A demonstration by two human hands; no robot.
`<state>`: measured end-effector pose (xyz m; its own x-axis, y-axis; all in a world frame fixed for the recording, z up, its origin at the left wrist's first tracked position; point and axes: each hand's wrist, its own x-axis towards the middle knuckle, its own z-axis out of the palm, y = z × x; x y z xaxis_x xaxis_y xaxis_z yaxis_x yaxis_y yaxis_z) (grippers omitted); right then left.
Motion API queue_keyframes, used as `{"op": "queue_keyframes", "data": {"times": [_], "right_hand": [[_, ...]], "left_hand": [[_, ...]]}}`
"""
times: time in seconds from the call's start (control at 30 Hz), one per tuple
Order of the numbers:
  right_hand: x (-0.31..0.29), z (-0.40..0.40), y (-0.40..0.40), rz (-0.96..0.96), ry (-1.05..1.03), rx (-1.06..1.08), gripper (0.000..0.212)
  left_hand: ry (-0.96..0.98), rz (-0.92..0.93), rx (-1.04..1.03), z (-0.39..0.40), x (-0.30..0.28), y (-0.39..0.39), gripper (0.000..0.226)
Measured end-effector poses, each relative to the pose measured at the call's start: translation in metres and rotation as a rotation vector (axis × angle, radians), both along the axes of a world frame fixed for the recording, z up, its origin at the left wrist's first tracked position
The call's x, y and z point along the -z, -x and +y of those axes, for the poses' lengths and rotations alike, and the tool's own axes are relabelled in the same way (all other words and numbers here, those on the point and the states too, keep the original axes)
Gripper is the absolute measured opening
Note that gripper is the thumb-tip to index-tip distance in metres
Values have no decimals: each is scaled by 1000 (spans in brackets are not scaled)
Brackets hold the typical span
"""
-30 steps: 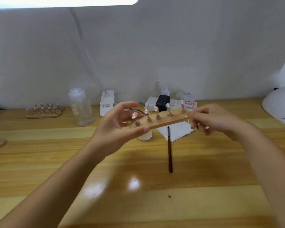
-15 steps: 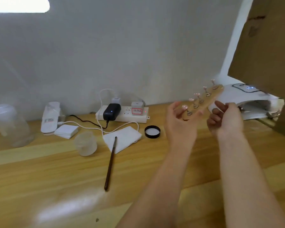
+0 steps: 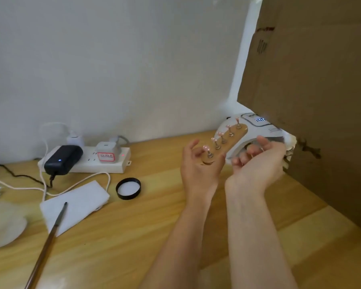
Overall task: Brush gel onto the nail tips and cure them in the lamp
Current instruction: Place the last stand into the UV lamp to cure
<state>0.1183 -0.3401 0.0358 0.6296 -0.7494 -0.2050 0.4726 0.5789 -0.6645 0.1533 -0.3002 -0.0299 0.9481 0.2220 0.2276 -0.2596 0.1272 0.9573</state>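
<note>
A tan wooden strip (image 3: 223,146) carries five pink nail tips (image 3: 219,134) on metal pegs, raised before the white lamp (image 3: 258,130). The left hand (image 3: 198,170) has its grip pinching the near end; the right hand (image 3: 256,161) hangs loosely curled beneath.

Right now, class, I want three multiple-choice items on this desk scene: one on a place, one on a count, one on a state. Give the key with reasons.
1. Where does the brush lie?
A in the lamp
B tip on the white pad
C in a hand

2. How many nail tips stand on the wooden holder?
A three
B five
C eight

3. What holds the holder?
A left hand
B right hand
C the table alone

Key: B, its tip rests on the pad; B, five pink tips show in a row; A, the left fingers grip its near end.
</note>
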Motion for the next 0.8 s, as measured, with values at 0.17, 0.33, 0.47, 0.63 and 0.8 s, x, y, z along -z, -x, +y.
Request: {"op": "queue_keyframes", "data": {"times": [0.17,0.33,0.47,0.63,0.8], "right_hand": [[-2,-70,-4,302,681,-92,30],[54,-123,-11,785,1282,-231,25],[59,-132,-46,908,1465,-214,33],[59,-123,-84,1122,1568,-175,16],[63,-122,-95,1151,1572,-100,9]], "left_hand": [[-98,-40,48,1,1,-11,54],[-227,-57,106,-8,6,-12,54],[-314,-75,164,-8,10,-11,54],[-269,-80,151,-7,12,-14,50],[-233,-78,136,-6,12,-20,50]]}}
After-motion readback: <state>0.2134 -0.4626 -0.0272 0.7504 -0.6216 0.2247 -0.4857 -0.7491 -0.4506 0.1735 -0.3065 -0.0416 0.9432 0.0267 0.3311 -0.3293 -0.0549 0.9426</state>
